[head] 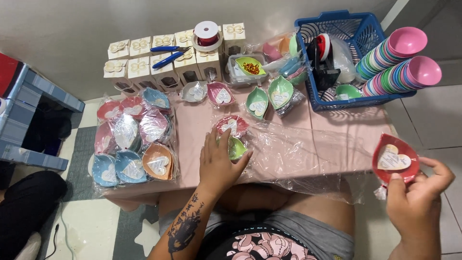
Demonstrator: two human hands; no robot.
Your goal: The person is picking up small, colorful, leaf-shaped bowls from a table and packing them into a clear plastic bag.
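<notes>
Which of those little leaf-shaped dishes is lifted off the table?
The red dish in the right hand, held beyond the table's edge; all the others lie on the pink table.

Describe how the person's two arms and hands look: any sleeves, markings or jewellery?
Both arms are bare, with no sleeves in view. The left forearm carries a dark tattoo, a leafy shape with a line of characters running toward the wrist. The left hand and right hand show no rings, watch or gloves.
</notes>
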